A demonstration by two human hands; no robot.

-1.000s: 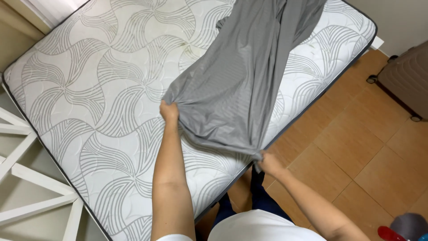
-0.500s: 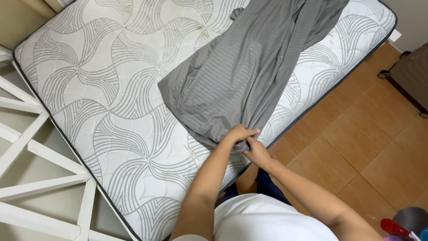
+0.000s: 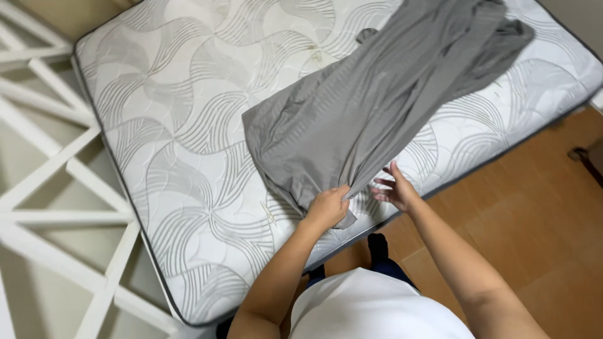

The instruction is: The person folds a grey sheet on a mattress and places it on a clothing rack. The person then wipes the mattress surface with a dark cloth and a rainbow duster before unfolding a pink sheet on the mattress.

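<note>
A grey fitted sheet [image 3: 377,107] lies bunched and stretched diagonally across a bare white mattress [image 3: 182,144] with a grey wave pattern. My left hand [image 3: 328,206] grips the sheet's near corner at the mattress's front edge. My right hand [image 3: 396,187] hovers just to the right of that corner with fingers spread, holding nothing and close to the sheet's edge.
A white wooden frame with crossed slats [image 3: 56,188] stands to the left of the mattress. Brown tiled floor [image 3: 534,213] runs along the right side. A dark object [image 3: 587,157] sits at the right edge of the floor.
Both hands came together at the sheet's near corner, then my right hand let go and opened. The sheet settled flatter on the mattress. The view shifted right.
</note>
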